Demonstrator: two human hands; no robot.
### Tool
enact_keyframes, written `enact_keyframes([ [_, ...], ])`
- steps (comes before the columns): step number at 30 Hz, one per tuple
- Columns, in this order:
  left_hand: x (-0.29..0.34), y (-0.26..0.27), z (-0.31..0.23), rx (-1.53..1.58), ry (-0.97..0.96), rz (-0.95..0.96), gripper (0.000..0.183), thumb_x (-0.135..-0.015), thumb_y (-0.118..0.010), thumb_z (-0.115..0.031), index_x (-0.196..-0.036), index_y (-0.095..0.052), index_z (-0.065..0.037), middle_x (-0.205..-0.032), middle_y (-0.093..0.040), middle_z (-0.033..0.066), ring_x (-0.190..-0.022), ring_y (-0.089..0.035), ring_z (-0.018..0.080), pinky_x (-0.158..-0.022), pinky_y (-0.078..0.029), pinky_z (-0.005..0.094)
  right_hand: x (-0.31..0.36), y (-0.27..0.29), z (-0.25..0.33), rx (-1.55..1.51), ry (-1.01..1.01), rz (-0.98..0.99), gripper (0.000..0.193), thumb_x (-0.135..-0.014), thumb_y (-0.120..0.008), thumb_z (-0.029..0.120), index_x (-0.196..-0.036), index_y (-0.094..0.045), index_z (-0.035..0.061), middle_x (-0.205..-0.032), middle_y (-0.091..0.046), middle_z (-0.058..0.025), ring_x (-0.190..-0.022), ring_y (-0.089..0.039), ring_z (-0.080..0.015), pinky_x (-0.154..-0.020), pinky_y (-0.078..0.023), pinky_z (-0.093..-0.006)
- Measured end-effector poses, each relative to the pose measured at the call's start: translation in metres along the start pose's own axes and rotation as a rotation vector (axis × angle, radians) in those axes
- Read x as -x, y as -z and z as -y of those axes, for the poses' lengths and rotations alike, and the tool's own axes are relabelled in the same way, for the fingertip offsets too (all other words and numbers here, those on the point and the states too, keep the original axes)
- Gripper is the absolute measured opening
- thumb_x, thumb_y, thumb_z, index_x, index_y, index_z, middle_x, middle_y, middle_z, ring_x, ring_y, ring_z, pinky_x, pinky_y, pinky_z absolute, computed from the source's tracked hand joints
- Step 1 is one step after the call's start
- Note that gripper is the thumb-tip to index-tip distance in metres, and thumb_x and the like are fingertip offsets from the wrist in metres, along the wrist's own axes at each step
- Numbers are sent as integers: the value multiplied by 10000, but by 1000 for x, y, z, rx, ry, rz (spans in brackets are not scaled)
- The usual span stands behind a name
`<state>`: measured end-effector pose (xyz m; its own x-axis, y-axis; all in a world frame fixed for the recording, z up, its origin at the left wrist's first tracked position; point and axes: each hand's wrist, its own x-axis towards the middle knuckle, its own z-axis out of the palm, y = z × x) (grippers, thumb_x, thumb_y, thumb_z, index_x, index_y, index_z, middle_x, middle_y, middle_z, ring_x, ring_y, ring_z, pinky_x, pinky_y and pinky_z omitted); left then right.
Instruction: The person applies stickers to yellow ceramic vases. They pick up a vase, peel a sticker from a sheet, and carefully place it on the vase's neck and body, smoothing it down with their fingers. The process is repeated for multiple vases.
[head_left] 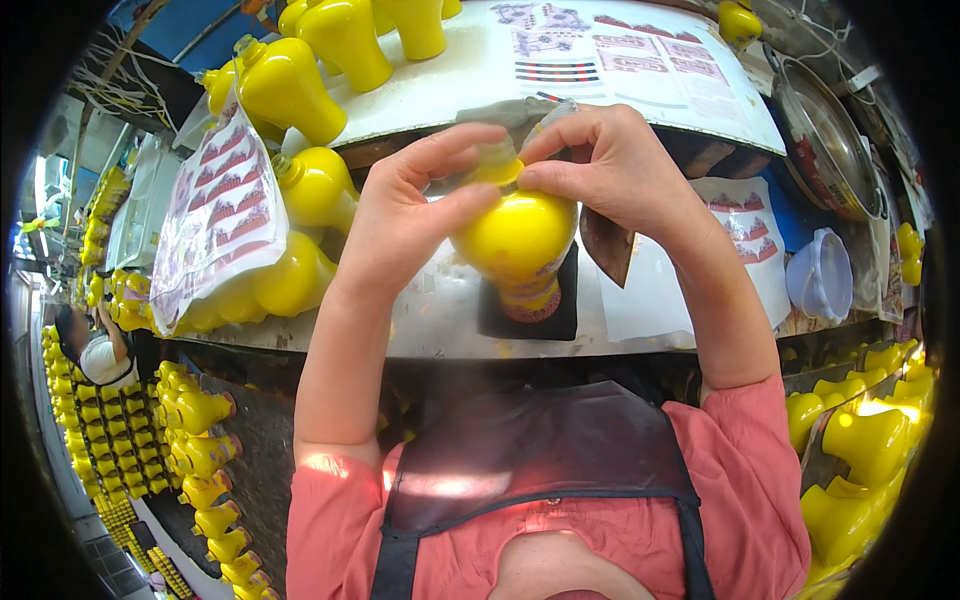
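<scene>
A glossy yellow bottle (515, 235) with a rounded shoulder and a narrow neck stands in front of me, its patterned foot over a black pad (520, 322). My left hand (415, 190) curves around the left side of the neck, thumb against the shoulder and fingers slightly blurred. On the other side, the thumb and forefinger of my right hand (600, 160) press at the base of the neck. Whether a thin strip lies under those fingertips I cannot tell. Beneath my right hand is a brown pointed flat piece (607, 248). Grey cloth (505, 118) lies behind the bottle.
Several yellow bottles (290, 90) crowd the left and back. A printed decal sheet (225, 200) drapes over some; more sheets (640, 50) lie on the white board. At right are a pale bucket (820, 275) and a metal basin (825, 135). A co-worker (100, 350) is far left.
</scene>
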<state>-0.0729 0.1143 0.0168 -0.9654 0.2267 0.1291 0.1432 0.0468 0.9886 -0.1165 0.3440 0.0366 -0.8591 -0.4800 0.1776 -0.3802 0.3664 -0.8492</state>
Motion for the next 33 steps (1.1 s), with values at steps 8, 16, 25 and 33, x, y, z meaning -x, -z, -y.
enact_keyframes([
  [8, -2, -9, 0, -98, -47, -88, 412, -840, -781, -81, -1246, -723, -45, -1112, -724, -1, -1020, -628, 104, -946, -503, 279, 1, -2, 6, 54, -33, -36, 354, -786, -774, 277, -959, -791, -31, -798, -753, -183, -715, -736, -224, -694, -579, -336],
  [16, 0, -10, 4, -38, -60, -54, 424, -877, -728, -71, -1294, -659, -39, -1183, -702, 40, -1101, -630, 128, -979, -497, 299, 3, -4, -2, -63, -44, -43, 289, -847, -717, 241, -960, -782, -17, -778, -737, -172, -709, -728, -239, -682, -563, -345],
  [25, -7, -3, 1, -183, -72, 6, 382, -931, -675, 1, -1298, -572, -28, -1229, -714, 118, -1155, -647, 149, -1025, -506, 305, 3, -9, -2, 68, -62, -81, 201, -901, -744, 126, -1016, -778, -36, -865, -747, -106, -802, -697, -129, -744, -555, -276],
  [33, -12, -17, 5, -234, -77, -172, 363, -860, -754, -118, -1201, -651, -45, -1047, -741, 96, -976, -696, 169, -902, -536, 310, 0, -9, -5, 41, -8, -88, 200, -889, -755, 120, -1011, -781, -36, -907, -750, -107, -815, -699, -135, -755, -559, -277],
])
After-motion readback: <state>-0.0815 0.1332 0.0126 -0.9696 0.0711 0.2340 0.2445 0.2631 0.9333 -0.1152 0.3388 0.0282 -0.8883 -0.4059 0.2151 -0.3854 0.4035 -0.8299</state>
